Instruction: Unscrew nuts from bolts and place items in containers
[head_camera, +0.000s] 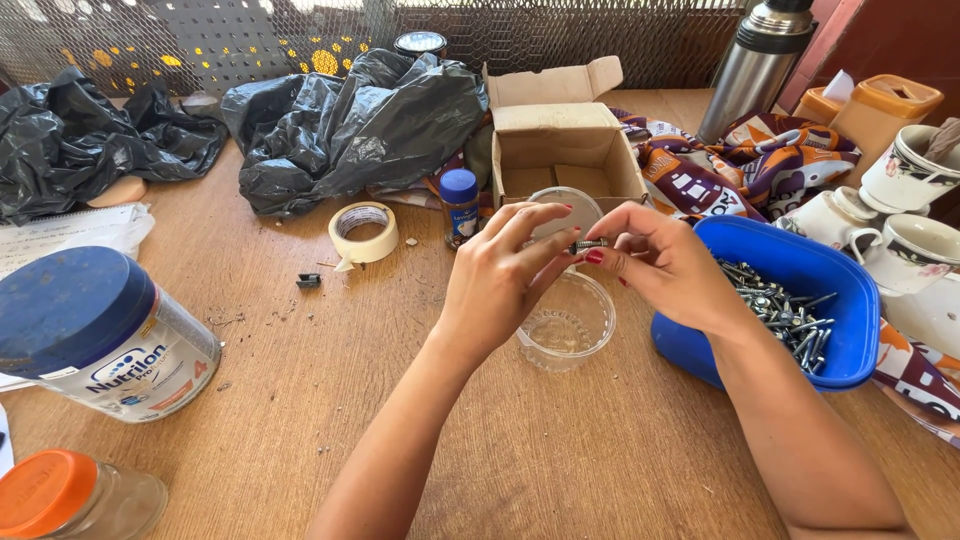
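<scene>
Both hands meet over the wooden table, pinching one small metal screw (588, 244) between their fingertips. My left hand (502, 272) grips its left end, and my right hand (662, 262) grips its right end. Directly below them stands a small clear plastic cup (566, 325), which looks empty. A clear round lid (570, 208) lies just behind the fingers. To the right, a blue plastic tub (800, 262) holds several metal screws (785, 310); my right wrist rests on its near-left rim.
An open cardboard box (560, 150) stands behind the hands. Masking tape roll (364, 232) and a small blue-capped jar (459, 205) lie left. Black plastic bags (350, 115), a blue-lidded tin (100, 335), an orange-lidded jar (70, 497), a steel flask (760, 60) and white cups (910, 250) ring the table.
</scene>
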